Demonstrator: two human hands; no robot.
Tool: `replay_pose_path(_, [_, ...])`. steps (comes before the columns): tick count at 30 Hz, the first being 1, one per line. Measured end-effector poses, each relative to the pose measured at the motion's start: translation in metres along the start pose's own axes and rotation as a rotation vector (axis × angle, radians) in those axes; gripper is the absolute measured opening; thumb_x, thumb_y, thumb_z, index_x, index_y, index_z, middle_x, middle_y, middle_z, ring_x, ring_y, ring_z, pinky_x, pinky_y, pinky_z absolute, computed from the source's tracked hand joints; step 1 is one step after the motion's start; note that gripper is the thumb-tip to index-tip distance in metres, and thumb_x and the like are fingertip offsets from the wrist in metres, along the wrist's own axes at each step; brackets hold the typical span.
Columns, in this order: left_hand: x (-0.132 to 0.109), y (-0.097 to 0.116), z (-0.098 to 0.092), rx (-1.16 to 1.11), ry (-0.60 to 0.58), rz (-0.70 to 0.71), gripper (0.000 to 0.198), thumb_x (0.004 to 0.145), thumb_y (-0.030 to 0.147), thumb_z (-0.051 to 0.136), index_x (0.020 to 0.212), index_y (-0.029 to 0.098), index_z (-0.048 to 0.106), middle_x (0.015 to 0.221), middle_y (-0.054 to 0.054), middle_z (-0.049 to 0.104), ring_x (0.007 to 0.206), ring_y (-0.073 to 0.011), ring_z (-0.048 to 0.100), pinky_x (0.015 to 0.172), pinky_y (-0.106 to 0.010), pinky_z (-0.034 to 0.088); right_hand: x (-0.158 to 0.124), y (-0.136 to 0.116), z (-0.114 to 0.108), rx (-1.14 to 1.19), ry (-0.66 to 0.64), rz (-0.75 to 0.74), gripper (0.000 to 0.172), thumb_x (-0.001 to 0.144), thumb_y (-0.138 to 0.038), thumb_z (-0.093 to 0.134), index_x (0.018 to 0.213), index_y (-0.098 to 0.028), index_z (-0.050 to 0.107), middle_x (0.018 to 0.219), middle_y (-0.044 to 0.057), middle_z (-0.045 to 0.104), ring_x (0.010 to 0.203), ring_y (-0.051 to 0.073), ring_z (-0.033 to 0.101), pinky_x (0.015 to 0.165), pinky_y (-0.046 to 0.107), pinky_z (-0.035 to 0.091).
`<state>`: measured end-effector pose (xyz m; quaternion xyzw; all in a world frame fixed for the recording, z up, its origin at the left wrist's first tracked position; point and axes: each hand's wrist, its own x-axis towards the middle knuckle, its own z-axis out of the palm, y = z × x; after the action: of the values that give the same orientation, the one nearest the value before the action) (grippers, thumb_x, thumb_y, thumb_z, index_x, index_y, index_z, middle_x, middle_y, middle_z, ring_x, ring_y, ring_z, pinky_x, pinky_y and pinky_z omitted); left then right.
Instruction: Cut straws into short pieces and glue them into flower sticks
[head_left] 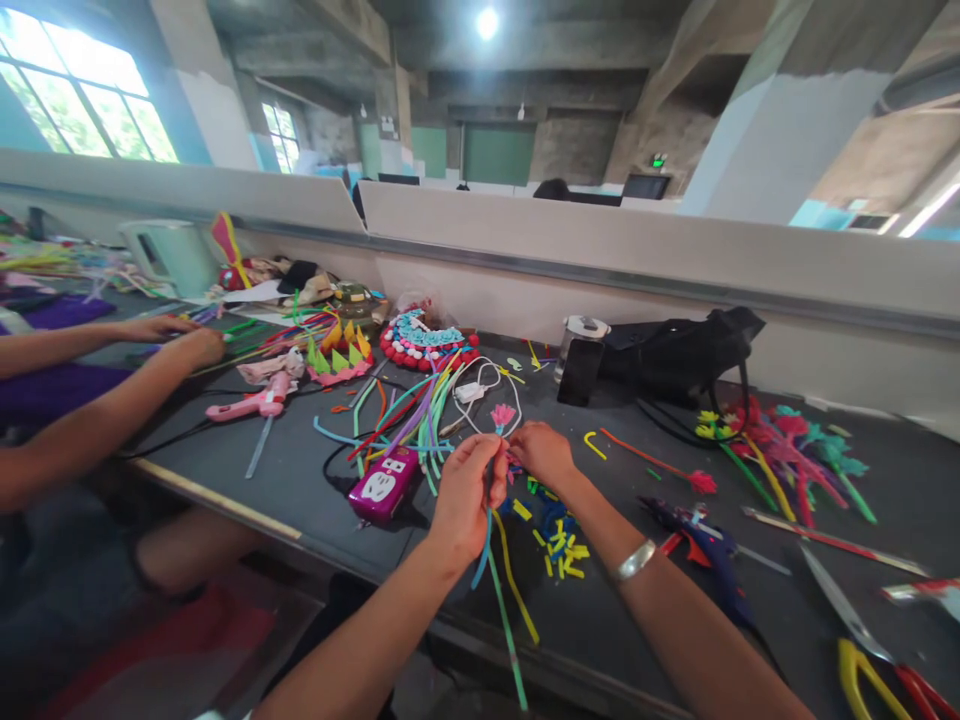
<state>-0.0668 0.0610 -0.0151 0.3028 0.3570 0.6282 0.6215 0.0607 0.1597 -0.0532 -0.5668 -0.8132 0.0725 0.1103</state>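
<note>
My left hand [466, 495] is closed in a pinch around the stems of a pipe-cleaner flower. Its pink head [503, 414] sticks up above the fingertips. Below the fist hang green [507, 630], yellow [517, 585] and blue [484, 552] pipe cleaners, reaching past the table's front edge. Close beside it, my right hand [541, 455] has its fingers pressed together near a bit of pink; what they hold is hidden. Under the right hand lie short cut pieces [562, 550] of yellow and blue pipe cleaner.
Right: a dark glue gun [701, 545], scissors [847, 610], finished pipe-cleaner flowers [795, 450], a black bag [682, 345] and a phone [580, 372]. Left: a purple power strip [384, 485], loose pipe cleaners [405, 425], a pink glue gun [274, 395] and a co-worker's hands [191, 345].
</note>
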Motion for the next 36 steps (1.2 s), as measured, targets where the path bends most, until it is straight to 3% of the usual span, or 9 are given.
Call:
replay_pose_path(3, [0.000, -0.001, 0.000, 0.001, -0.001, -0.018, 0.019, 0.079, 0.033, 0.064, 0.075, 0.015, 0.059, 0.053, 0.006, 0.047, 0.036, -0.0033, 0.036, 0.037, -0.019, 0.021, 0.003, -0.001, 0.006, 0.005, 0.007, 0.015, 0.019, 0.093, -0.033, 0.057, 0.091, -0.015, 0.065, 0.099, 0.005, 0.067, 0.094, 0.018, 0.062, 0.082, 0.038, 0.050])
replay_pose_path(7, [-0.001, -0.003, 0.000, 0.000, -0.007, -0.036, 0.019, 0.079, 0.033, 0.063, 0.076, 0.015, 0.059, 0.053, 0.006, 0.048, 0.037, -0.0033, 0.036, 0.038, -0.018, 0.021, -0.009, -0.002, 0.001, 0.087, 0.104, 0.034, 0.015, 0.093, -0.021, 0.050, 0.088, -0.015, 0.064, 0.092, 0.009, 0.068, 0.092, 0.020, 0.063, 0.079, 0.031, 0.047])
replay_pose_path(12, [-0.003, -0.008, 0.003, 0.032, -0.051, -0.045, 0.021, 0.081, 0.035, 0.063, 0.076, 0.015, 0.059, 0.053, 0.006, 0.047, 0.037, -0.0033, 0.035, 0.037, -0.018, 0.020, -0.059, 0.008, -0.022, 0.275, 0.276, 0.071, 0.022, 0.096, -0.026, 0.039, 0.094, -0.019, 0.060, 0.083, 0.004, 0.069, 0.077, 0.017, 0.065, 0.072, 0.027, 0.047])
replay_pose_path(16, [-0.007, -0.014, 0.009, 0.086, -0.083, -0.078, 0.021, 0.081, 0.035, 0.063, 0.077, 0.015, 0.060, 0.054, 0.006, 0.047, 0.037, -0.0034, 0.034, 0.037, -0.018, 0.019, -0.105, 0.019, -0.039, 0.529, 0.384, 0.073, 0.024, 0.093, -0.031, 0.044, 0.093, -0.019, 0.065, 0.089, 0.005, 0.071, 0.081, 0.018, 0.066, 0.071, 0.027, 0.050])
replay_pose_path(20, [-0.011, -0.023, 0.017, 0.124, -0.107, -0.128, 0.020, 0.081, 0.035, 0.062, 0.077, 0.016, 0.060, 0.054, 0.006, 0.046, 0.037, -0.0032, 0.034, 0.037, -0.018, 0.020, -0.129, 0.021, -0.049, 0.798, 0.442, 0.109, 0.024, 0.088, -0.034, 0.057, 0.105, -0.021, 0.067, 0.089, 0.004, 0.073, 0.075, 0.018, 0.067, 0.064, 0.028, 0.051])
replay_pose_path(22, [-0.012, -0.029, 0.022, 0.140, -0.115, -0.138, 0.020, 0.081, 0.035, 0.062, 0.076, 0.016, 0.060, 0.054, 0.006, 0.047, 0.037, -0.0030, 0.034, 0.037, -0.018, 0.020, -0.134, 0.020, -0.052, 0.793, 0.491, 0.100, 0.025, 0.086, -0.034, 0.061, 0.108, -0.023, 0.067, 0.090, 0.003, 0.073, 0.076, 0.018, 0.067, 0.067, 0.028, 0.051])
replay_pose_path(25, [-0.013, -0.037, 0.028, 0.155, -0.146, -0.152, 0.019, 0.081, 0.034, 0.062, 0.074, 0.017, 0.059, 0.054, 0.006, 0.048, 0.037, -0.0031, 0.033, 0.036, -0.018, 0.019, -0.136, 0.020, -0.056, 0.675, 0.553, 0.027, 0.013, 0.087, -0.030, 0.063, 0.095, -0.025, 0.072, 0.087, 0.000, 0.073, 0.075, 0.016, 0.066, 0.070, 0.027, 0.051])
replay_pose_path(29, [-0.014, -0.046, 0.035, 0.176, -0.171, -0.166, 0.020, 0.081, 0.035, 0.063, 0.074, 0.017, 0.058, 0.053, 0.006, 0.047, 0.037, -0.0032, 0.031, 0.036, -0.018, 0.019, -0.135, 0.024, -0.058, 0.524, 0.652, -0.057, 0.010, 0.087, -0.023, 0.063, 0.088, -0.026, 0.072, 0.086, 0.000, 0.070, 0.082, 0.017, 0.063, 0.073, 0.029, 0.049])
replay_pose_path(36, [-0.016, -0.049, 0.045, 0.203, -0.168, -0.174, 0.021, 0.077, 0.036, 0.066, 0.071, 0.016, 0.059, 0.052, 0.006, 0.048, 0.036, -0.0028, 0.031, 0.035, -0.018, 0.018, -0.136, 0.032, -0.058, 0.374, 0.723, -0.042, 0.006, 0.086, -0.028, 0.067, 0.082, -0.024, 0.070, 0.086, 0.002, 0.066, 0.087, 0.020, 0.058, 0.077, 0.033, 0.048])
